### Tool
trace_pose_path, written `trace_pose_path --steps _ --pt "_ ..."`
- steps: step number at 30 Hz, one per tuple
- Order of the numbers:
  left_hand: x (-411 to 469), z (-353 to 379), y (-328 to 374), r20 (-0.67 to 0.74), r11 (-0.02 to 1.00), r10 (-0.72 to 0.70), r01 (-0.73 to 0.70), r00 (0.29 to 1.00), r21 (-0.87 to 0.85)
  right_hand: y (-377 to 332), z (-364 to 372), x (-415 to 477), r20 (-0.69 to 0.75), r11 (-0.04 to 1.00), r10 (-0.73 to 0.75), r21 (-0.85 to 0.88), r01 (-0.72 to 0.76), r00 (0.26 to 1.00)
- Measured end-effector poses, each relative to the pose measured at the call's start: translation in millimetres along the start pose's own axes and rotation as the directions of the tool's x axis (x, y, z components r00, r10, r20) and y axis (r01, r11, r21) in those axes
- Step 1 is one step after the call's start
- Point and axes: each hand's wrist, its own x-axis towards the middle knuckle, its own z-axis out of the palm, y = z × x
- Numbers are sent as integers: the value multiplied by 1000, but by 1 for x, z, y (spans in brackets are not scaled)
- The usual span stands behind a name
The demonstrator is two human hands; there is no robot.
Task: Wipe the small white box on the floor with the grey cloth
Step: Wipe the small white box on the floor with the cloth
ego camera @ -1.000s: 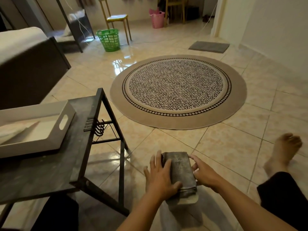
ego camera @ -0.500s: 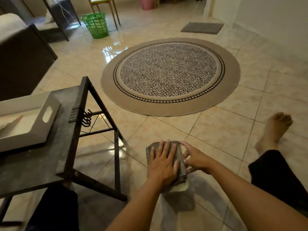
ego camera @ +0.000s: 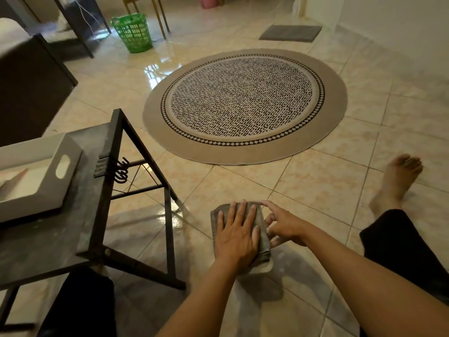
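The floor [ego camera: 315,181] is glossy beige tile with thin grout lines, bright with reflected light toward the far side of the room. Taking the round rug [ego camera: 244,105] as the landmark: far left of it stands a dark, boxy piece of furniture [ego camera: 29,93], and nearer, left and below the rug, a black metal-framed low table [ego camera: 73,239] with a dull, scuffed top and coiled hooks on its side rail. A shallow white tray [ego camera: 48,186] with an oval handle slot sits on that table. Beyond the rug's upper left is a green lattice plastic basket [ego camera: 132,32]. The rug itself is flat-woven, with a tan border, a diamond ring and a speckled black-and-cream centre. Beyond its upper right lies a grey rectangular mat [ego camera: 290,32].

Below the rug, on the tiles, the grey cloth [ego camera: 263,242], a folded towelling pad, covers the small white box [ego camera: 263,268], of which only a pale rounded corner shows. The left hand [ego camera: 237,235] lies flat and spread on the cloth, gripping nothing. The right hand [ego camera: 284,226], fingers loosely bent, touches the cloth's right edge. Right of the rug rests a bare foot [ego camera: 398,178].
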Motion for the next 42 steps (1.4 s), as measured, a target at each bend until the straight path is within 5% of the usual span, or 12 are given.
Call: trace_pose_path --steps 42 --pt "-10 2 7 15 983 -175 175 984 -51 0 3 4 -32 999 -19 30 20 999"
